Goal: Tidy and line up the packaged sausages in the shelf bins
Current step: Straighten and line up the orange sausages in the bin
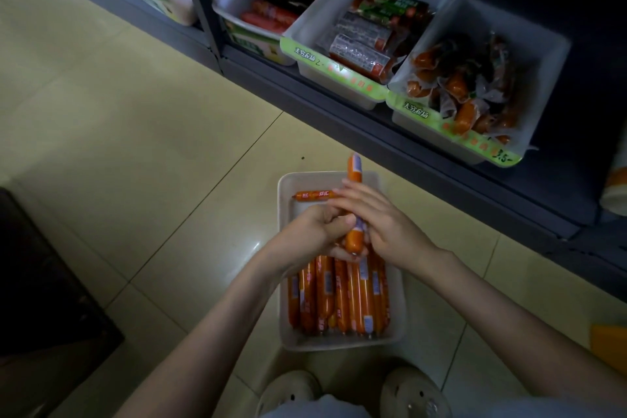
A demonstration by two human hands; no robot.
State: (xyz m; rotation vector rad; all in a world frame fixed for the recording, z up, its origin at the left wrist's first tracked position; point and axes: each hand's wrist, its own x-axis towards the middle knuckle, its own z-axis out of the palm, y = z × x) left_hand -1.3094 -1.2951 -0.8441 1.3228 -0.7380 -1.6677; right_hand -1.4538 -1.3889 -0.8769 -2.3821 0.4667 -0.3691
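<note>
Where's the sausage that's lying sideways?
In the head view, the sideways sausage lies across the far end of the white bin on the floor, just beyond the left hand.

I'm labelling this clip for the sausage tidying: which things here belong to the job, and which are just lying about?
Job: held sausage, gripped by left hand and right hand; floor bin; lined-up sausages; crosswise sausage; shelf bins.
Lying about: shoes; dark object at left; orange item at right edge.

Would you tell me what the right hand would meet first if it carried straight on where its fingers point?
Likely the crosswise sausage at the white bin's far end, just beyond the right hand holding the held sausage; depth is unclear.
</note>
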